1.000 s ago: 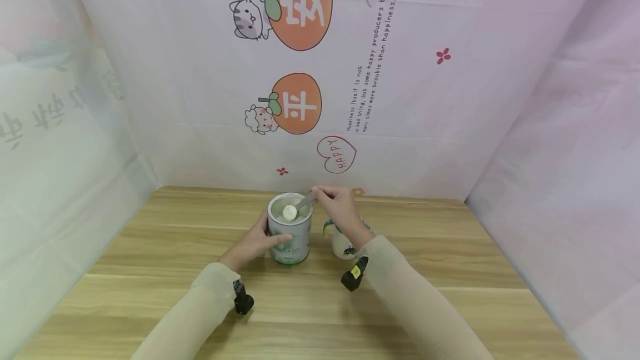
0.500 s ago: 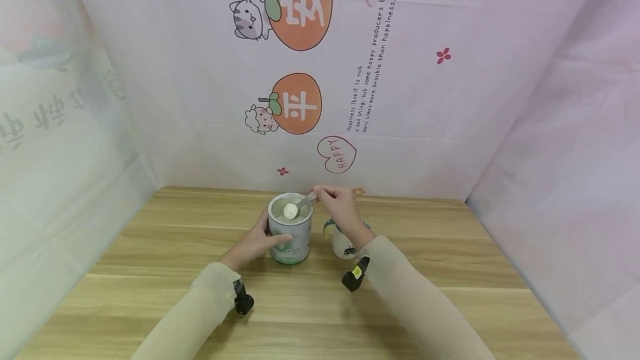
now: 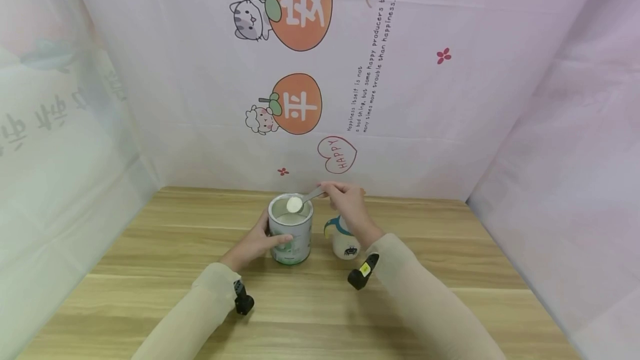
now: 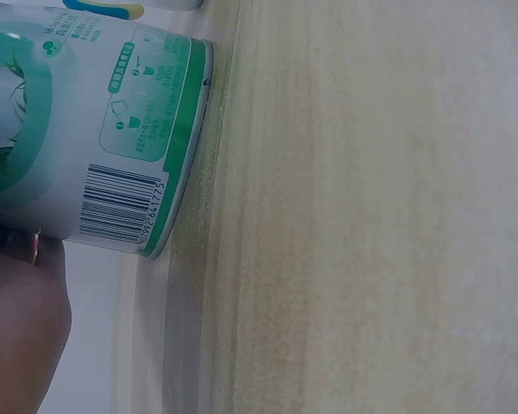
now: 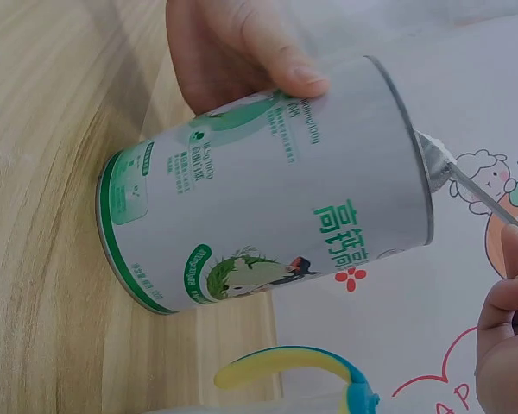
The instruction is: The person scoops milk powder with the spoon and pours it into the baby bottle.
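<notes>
In the head view a white and green milk powder can [image 3: 299, 235] stands open-topped on the table. My left hand [image 3: 254, 246] grips its left side, thumb across the front. My right hand [image 3: 351, 209] pinches the handle of a metal spoon [image 3: 315, 193] heaped with white powder [image 3: 294, 204]. The spoon's bowl is over the can's mouth, by the far right part of the rim. More pale powder lies inside the can. In the right wrist view the can [image 5: 276, 190] shows its printed label, and the spoon's bowl [image 5: 433, 159] shows just past the rim.
Right of the can, under my right forearm and hand, stands a white baby bottle [image 3: 345, 246] with a blue and yellow handle; its top is partly hidden. The wooden table [image 3: 295, 304] ends at a printed cloth backdrop [image 3: 410, 143], with cloth on both sides too.
My right hand has lifted the loaded spoon slightly and moved it to the right, from within the can's mouth towards its rim. The left hand and the can have stayed put.
</notes>
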`<state>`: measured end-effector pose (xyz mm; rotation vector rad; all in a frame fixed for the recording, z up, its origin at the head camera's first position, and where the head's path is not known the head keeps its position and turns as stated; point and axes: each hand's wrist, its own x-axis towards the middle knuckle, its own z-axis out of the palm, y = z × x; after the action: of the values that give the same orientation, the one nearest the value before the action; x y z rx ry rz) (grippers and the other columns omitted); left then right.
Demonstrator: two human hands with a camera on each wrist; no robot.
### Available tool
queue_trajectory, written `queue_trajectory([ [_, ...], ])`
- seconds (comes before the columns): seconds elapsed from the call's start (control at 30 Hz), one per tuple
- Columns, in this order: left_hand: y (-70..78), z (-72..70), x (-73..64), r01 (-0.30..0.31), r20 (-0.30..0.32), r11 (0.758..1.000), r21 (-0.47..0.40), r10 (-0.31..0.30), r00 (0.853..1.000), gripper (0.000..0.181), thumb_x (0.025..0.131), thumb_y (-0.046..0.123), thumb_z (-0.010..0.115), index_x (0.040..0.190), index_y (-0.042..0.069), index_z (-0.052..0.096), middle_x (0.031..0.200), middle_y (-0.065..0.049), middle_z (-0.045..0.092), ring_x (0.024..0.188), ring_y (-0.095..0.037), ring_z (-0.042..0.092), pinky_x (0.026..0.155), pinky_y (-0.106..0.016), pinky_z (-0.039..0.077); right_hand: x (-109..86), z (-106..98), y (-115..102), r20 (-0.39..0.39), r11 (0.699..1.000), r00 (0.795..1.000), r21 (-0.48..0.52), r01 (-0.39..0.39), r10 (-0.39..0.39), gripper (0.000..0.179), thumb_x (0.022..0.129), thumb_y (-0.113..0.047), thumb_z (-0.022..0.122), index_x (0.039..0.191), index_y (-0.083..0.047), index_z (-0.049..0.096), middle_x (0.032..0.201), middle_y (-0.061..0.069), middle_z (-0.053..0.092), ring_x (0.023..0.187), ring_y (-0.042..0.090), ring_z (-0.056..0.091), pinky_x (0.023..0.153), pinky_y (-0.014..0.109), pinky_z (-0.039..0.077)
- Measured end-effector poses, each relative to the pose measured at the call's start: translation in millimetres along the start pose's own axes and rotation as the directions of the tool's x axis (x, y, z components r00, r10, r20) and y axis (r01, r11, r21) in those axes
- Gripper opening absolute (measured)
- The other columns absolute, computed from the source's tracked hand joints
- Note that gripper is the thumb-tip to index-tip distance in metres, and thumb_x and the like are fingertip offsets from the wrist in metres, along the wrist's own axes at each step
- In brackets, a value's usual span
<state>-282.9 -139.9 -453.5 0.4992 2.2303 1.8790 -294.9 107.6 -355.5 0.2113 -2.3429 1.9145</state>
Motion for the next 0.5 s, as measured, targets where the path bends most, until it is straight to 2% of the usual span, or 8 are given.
queue_trajectory([
  [0.13,0.3,-0.5,-0.3,0.000,-0.001,1.000,0.001,0.000,1.000,0.104,0.087,0.032,0.081,0.161,0.030,0.007,0.160,-0.008,0.025,0.148,-0.033,0.019,0.117,-0.056,0.018,0.4,-5,-2,0.013,1.000,1.000,0.031,0.000,0.000,0.030,0.099,-0.032,0.063,0.115,-0.009,0.075,0.094,0.008,0.070,0.072,0.015,0.046,0.073,0.033,0.042],
  [0.33,0.5,-0.5,-1.4,-0.009,0.011,1.000,-0.002,0.009,1.000,0.103,0.088,0.031,0.080,0.160,0.030,0.007,0.159,-0.010,0.027,0.148,-0.033,0.021,0.117,-0.057,0.018,1.0,-16,-5,0.028,0.998,1.000,0.058,0.000,-0.002,0.031,0.100,-0.030,0.062,0.117,-0.006,0.074,0.092,0.002,0.070,0.077,0.019,0.048,0.074,0.030,0.044],
  [0.5,0.5,-0.5,-0.5,-0.011,0.006,1.000,-0.012,0.011,1.000,0.103,0.088,0.030,0.080,0.160,0.029,0.008,0.159,-0.012,0.028,0.147,-0.034,0.022,0.117,-0.057,0.018,-0.4,-26,-10,0.033,0.998,0.999,0.054,0.019,-0.021,0.032,0.100,-0.029,0.062,0.117,-0.005,0.073,0.099,0.013,0.069,0.077,0.016,0.048,0.079,0.032,0.046],
])
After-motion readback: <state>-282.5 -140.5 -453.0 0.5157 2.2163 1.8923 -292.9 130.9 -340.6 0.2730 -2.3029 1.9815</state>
